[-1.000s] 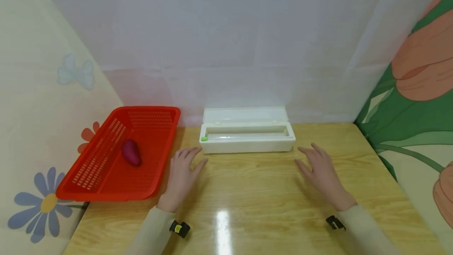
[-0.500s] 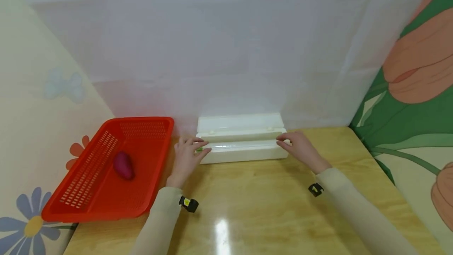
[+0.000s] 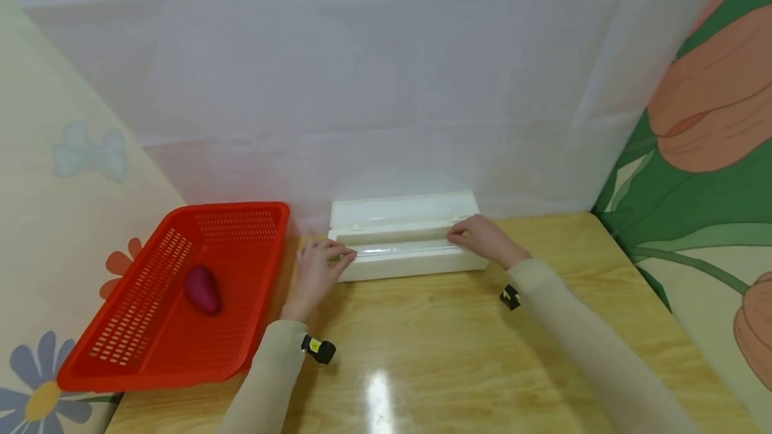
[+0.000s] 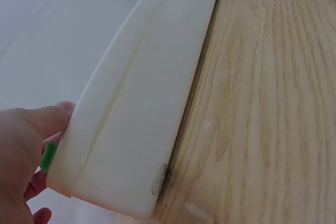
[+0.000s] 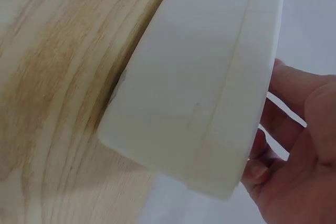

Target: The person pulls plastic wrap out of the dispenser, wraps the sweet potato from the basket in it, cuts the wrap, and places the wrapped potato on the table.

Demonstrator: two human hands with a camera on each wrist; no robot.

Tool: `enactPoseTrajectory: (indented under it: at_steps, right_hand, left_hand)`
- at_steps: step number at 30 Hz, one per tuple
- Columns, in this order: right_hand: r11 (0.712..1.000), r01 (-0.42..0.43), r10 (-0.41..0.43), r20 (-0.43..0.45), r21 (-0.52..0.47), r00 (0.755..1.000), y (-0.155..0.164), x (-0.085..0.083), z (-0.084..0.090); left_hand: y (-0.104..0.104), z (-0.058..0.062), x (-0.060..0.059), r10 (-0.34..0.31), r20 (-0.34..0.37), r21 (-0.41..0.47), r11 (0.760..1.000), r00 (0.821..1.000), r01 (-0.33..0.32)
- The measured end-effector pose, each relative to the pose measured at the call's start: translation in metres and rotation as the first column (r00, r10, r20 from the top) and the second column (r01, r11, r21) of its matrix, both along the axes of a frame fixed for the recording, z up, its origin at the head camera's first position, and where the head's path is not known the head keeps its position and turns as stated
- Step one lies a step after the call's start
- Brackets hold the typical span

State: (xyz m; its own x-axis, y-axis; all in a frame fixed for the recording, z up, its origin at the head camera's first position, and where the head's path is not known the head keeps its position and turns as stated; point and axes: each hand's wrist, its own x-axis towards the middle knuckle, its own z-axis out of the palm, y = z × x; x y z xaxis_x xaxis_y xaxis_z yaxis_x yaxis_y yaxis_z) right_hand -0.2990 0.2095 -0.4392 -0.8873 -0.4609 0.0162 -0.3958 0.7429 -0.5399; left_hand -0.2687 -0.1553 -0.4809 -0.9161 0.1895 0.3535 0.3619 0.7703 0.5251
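A long white plastic-wrap dispenser (image 3: 416, 265) stands against the back cloth with its lid (image 3: 404, 208) raised. Along its front edge runs a shiny clear strip of plastic wrap (image 3: 392, 248). My left hand (image 3: 313, 276) is at the dispenser's left end, thumb and fingertips brought together in a pinch at the wrap's edge. A green slider (image 4: 48, 155) shows behind that thumb in the left wrist view. Toward the right end, my right hand (image 3: 487, 241) pinches at the same edge. In the right wrist view the front wall hides its fingertips.
To the left, a red plastic basket (image 3: 241, 353) holds a purple sweet potato (image 3: 202, 290). The wooden table (image 3: 458, 353) extends in front of the dispenser. A white cloth (image 3: 362, 72) hangs behind, and a flower-patterned panel (image 3: 705, 220) borders the right side.
Both hands have come forward from beside the dispenser to its front edge, their fingers closing into pinches. The right hand has moved further left along it. The head view has shifted slightly.
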Motion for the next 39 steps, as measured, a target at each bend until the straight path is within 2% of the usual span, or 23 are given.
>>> enactPoseTrajectory:
  at_steps: [6,10,15,18,20,24,32,39]
  right_hand:
    - [1.0,0.009,-0.009,0.066,-0.006,0.998,-0.012,-0.008,0.004]
    - [0.999,0.003,-0.005,0.069,0.039,0.998,-0.02,-0.013,0.004]
    - [0.979,0.001,-0.01,0.044,0.205,0.999,-0.031,-0.018,0.003]
    - [0.951,0.014,-0.011,-0.011,0.308,1.0,-0.034,-0.021,0.002]
    - [0.939,0.029,-0.014,-0.048,0.342,0.999,-0.035,-0.021,0.001]
    - [0.938,0.054,-0.02,-0.102,0.344,0.995,-0.032,-0.018,0.0]
    - [0.951,0.105,-0.05,-0.191,0.292,0.98,-0.026,-0.01,0.002]
    - [0.934,0.187,-0.109,-0.255,0.304,0.961,-0.018,-0.006,-0.001]
  left_hand:
    - [0.005,0.0,-0.003,0.036,-0.021,0.02,0.999,0.999,-0.036]
    - [0.008,0.0,-0.004,0.044,-0.023,0.038,0.998,0.999,-0.043]
    - [0.008,-0.001,-0.004,0.041,-0.019,0.058,0.998,0.999,-0.04]
    - [0.008,-0.001,-0.004,0.044,-0.026,0.067,0.997,0.999,-0.042]
    - [0.009,0.001,-0.004,0.044,-0.027,0.074,0.996,0.999,-0.042]
    - [0.01,0.003,-0.005,0.038,-0.037,0.086,0.996,0.999,-0.035]
    - [0.012,-0.001,-0.008,0.053,-0.135,0.11,0.993,0.989,-0.038]
    - [0.015,0.003,-0.006,0.061,-0.131,0.167,0.985,0.99,-0.038]
